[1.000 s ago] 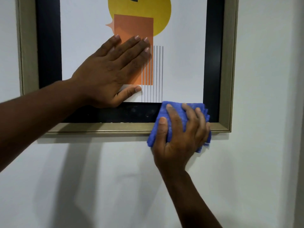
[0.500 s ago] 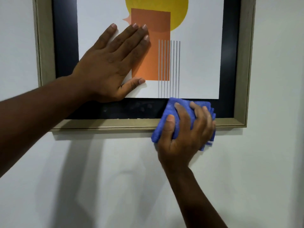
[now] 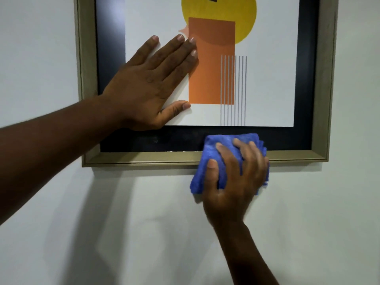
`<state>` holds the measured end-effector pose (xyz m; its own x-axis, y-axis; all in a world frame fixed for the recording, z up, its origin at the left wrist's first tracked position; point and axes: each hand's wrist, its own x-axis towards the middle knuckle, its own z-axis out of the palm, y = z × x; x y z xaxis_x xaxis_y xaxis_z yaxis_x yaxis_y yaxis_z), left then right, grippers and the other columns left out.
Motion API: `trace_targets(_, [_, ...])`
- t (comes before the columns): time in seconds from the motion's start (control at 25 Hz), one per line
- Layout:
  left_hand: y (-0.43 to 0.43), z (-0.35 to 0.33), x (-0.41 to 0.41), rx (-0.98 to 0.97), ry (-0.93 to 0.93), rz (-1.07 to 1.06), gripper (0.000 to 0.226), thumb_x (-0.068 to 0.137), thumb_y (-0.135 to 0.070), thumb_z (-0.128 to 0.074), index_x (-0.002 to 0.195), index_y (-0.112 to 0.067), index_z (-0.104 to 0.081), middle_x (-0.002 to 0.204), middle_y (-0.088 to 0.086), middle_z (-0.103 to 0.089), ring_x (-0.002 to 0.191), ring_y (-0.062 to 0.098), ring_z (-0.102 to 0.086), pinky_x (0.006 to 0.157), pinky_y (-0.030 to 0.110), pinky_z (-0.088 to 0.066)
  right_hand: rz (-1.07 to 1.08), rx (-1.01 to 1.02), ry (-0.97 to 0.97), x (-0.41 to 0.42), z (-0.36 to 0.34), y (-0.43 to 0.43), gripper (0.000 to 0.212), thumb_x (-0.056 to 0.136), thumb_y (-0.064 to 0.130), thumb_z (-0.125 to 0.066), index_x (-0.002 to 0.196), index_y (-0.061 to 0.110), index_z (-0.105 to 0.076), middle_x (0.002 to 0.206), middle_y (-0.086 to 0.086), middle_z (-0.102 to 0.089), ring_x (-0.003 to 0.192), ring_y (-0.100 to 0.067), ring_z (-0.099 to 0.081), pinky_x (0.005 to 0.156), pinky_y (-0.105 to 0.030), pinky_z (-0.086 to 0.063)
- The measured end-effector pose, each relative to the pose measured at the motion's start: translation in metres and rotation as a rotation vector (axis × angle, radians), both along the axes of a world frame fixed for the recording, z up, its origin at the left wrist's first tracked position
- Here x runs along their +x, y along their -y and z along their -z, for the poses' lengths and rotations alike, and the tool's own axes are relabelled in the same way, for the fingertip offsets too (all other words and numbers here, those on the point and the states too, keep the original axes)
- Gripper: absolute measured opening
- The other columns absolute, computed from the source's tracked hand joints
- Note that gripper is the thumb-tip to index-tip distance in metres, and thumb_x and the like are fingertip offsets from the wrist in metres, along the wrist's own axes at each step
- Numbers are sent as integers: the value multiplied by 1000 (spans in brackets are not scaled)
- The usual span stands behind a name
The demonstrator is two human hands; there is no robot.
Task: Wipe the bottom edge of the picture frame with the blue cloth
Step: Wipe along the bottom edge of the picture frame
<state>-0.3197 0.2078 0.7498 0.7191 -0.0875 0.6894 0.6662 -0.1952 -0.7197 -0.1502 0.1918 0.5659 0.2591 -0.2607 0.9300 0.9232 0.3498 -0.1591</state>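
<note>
A picture frame (image 3: 144,158) with a beige moulding and black inner border hangs on a white wall; its print shows a yellow disc, an orange rectangle and grey stripes. My left hand (image 3: 148,87) lies flat, fingers spread, on the glass at the lower left of the print. My right hand (image 3: 232,179) presses a folded blue cloth (image 3: 207,145) against the frame's bottom edge, right of centre. The cloth covers the black border and the beige rail there and hangs a little below onto the wall.
White wall (image 3: 308,223) surrounds the frame on the left, right and below. Shadows of my arms fall on the wall under the frame. The frame's top is out of view.
The view has shifted so the frame sits further right and lower. My right hand with the cloth has slid slightly along the bottom edge. My left hand stays flat on the glass.
</note>
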Motion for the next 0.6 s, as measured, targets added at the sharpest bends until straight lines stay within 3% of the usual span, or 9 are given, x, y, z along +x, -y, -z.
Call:
trace_targets(0.12, [-1,-3,-7,-9,46,24,86,91,-66,-12,155,-9,-2,166,13,-4,154,26,-2,125,52,-7,-16,15,-164,-20,-13,-4,31,95,37,-46,116,21,-62,127,-14,-63,130,-34,-48,114,-61,-31])
trace_targets(0.24, [-3,-5,-9,-16,60,32,87,91,-67,-13,154,-9,-1,166,12,-4,154,26,-2,125,51,-7,-2,23,-13,-24,-6,-4,30,94,36,-49,116,20,-63,126,-14,-63,130,-33,-48,115,-57,-31])
trace_targets(0.36, [-4,-6,-9,-32,60,38,88,90,-67,-13,154,-8,0,166,13,-2,154,26,-1,125,51,-7,-11,11,-147,-39,-15,-7,30,94,35,-49,115,20,-64,127,-14,-62,130,-33,-48,117,-56,-28])
trace_targets(0.52, [-3,-7,-11,-23,52,42,86,91,-65,-13,154,-8,-1,166,14,-2,154,26,-1,125,51,-7,17,-14,48,-43,0,-5,33,95,41,-48,117,21,-63,128,-13,-61,131,-31,-46,114,-60,-31])
trace_targets(0.6, [-3,-5,-11,-17,63,35,85,92,-63,-15,154,-7,-2,166,13,-3,154,26,-1,125,51,-8,13,-3,-54,-41,-8,-8,33,96,40,-46,116,21,-63,127,-14,-61,130,-33,-47,113,-61,-30])
